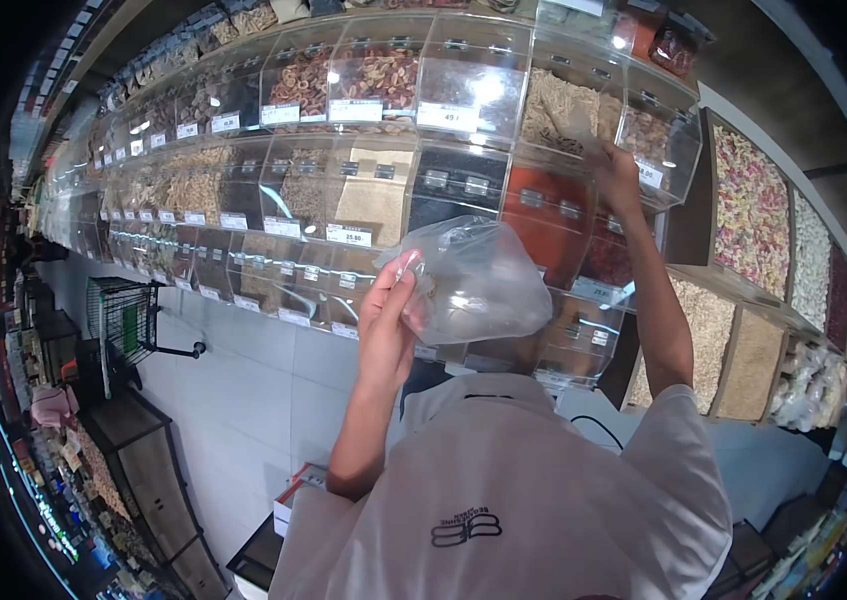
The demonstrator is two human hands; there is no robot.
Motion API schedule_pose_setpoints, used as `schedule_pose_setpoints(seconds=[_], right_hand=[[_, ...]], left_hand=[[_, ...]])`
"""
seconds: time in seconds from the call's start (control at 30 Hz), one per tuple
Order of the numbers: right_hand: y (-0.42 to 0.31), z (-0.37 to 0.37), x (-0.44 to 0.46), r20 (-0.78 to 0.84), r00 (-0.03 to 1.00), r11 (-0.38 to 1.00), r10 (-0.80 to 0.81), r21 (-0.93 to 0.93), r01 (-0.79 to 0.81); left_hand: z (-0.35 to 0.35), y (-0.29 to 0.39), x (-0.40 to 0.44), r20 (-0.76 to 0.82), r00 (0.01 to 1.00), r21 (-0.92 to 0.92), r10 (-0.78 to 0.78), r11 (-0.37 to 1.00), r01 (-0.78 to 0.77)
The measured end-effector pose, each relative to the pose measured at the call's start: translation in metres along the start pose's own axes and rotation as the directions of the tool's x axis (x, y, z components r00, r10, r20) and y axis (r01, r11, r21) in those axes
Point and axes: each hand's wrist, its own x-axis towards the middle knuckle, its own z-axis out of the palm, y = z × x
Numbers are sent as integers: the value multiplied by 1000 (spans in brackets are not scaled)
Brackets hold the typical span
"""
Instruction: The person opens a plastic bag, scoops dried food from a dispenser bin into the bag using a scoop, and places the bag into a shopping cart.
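My left hand [390, 305] is closed on the gathered edge of a clear plastic bag [491, 285], which hangs puffed out in front of my chest. A few small brownish bits show inside the bag near my fingers. Further up and to the right, my right hand [616, 178] is at the opening of a clear bin holding dried tan strips [561, 108]. Its fingers are curled round what looks like a clear scoop [580, 130], blurred against the strips. Below this hand is an orange-red bin [548, 225].
Rows of clear lidded bins with price tags [348, 235] run off to the left. Open wooden trays hold dried petals [748, 195] and pale flakes [688, 335] at the right. A shopping cart [128, 325] stands on the tiled floor at the left, by a dark cabinet [158, 490].
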Motion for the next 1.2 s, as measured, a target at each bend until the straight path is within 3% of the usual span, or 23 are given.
schedule_pose_setpoints(seconds=[0.13,0.23,0.33,0.47,0.53,0.63,0.7,0.73,0.8,0.9,1.07,1.17,1.2], right_hand=[[7,-10,-19,-21,999,999,25,-47,-26],[8,-29,-30,8,1000,987,-24,157,22],[-42,-71,-56,96,989,984,-109,150,94],[-95,-118,-84,285,948,990,-142,61,130],[-113,-134,-92,431,892,990,-136,80,113],[-148,-128,-100,586,782,973,-212,53,225],[-171,-101,-114,562,713,789,-419,-163,593],[-184,-87,-124,631,662,639,-405,-323,698],[-186,-58,-133,564,435,254,-702,-371,893],[-204,-74,-134,473,551,396,-688,-391,831],[-191,-131,-98,411,849,679,-332,-521,518],[-149,-123,-59,231,901,623,-368,-658,423],[-138,-113,-47,205,934,592,-292,-729,345]], left_hand=[[6,-3,4,25,999,2,-31,1000,31],[11,-4,6,10,999,-25,-50,998,50],[11,-3,8,60,997,-58,-55,997,58],[11,-1,16,52,998,-49,-31,998,34],[10,1,19,47,999,-55,-23,998,25],[7,1,20,52,998,-69,-18,997,21],[8,2,16,37,999,-55,-14,998,16],[8,2,14,29,1000,-47,-13,999,15],[8,0,11,27,1000,-42,-7,999,8],[6,3,4,-14,1000,-51,9,999,-9],[-9,-1,2,-32,999,-84,1,996,-4],[-6,0,2,-49,999,-69,-19,997,16],[-5,0,3,-43,999,-67,-25,998,22]])
